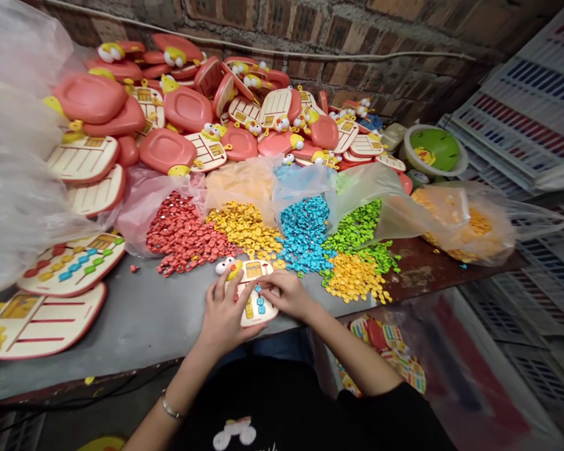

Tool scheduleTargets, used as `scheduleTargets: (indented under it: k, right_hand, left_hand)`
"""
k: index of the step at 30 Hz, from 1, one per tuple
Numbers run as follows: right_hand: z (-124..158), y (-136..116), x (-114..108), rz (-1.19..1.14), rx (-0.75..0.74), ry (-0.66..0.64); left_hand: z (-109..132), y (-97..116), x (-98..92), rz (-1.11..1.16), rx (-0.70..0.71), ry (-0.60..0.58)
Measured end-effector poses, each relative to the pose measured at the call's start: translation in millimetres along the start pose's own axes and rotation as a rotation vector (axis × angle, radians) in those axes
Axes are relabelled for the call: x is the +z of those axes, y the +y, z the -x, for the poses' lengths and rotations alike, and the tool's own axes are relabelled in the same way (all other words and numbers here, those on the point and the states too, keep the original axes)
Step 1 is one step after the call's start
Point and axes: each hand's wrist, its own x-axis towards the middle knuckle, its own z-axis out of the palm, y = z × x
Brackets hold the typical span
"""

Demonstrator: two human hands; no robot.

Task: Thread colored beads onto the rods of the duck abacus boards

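Your left grip (pixel 222 311) is clenched around the left edge of a duck-headed board (pixel 267 316), fingers curled over its rim just below the duck's head. The board lies on the grey tabletop (pixel 136 329), close to the front of the peg piles. Your right grip (pixel 286 294) presses onto the board's upper right side, but your fingers hide whether it is pinching a peg, so you cannot tell from this view.

Blue and yellow pegs (pixel 258 305) sit in the board's lower half. Your hands cover the rest, so it looks only part filled. To your left, a filled board (pixel 70 266) shows its rows of coloured pegs, while the board below it (pixel 42 319) has only red lines and looks unpegged. Behind the piles, a large heap of boards and red shells (pixel 169 106) lies against the brick wall (pixel 357 56), and the boards in view there look bare too.

Loose red pegs (pixel 183 235), yellow pegs (pixel 244 228), blue pegs (pixel 303 232) and green pegs (pixel 357 228) spill from open plastic bags, and the piles look deep. Judging by how things lie, few boards are done and most remain.
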Motion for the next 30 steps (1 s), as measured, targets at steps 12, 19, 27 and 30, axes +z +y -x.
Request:
scheduleTargets:
  k: [12,19,27,30]
  right_hand:
    - [-35.2,42.6,-25.9,0.488,0.048,-0.111]
    - [-21.8,34.5,-28.8,0.174,0.109,0.124]
    - [-20.4,38.1,-31.0,0.120,0.213,0.200]
    - [-23.3,35.0,-31.6,0.133,0.143,0.179]
  left_hand:
    - [0.6,-2.2,-2.6,0.033,0.039,0.001]
    - [0.4,-3.0,-3.2,0.042,0.049,-0.001]
    - [-0.2,-2.9,-3.2,0.048,0.050,0.000]
    - [-0.5,-2.7,-3.6,0.046,0.051,-0.001]
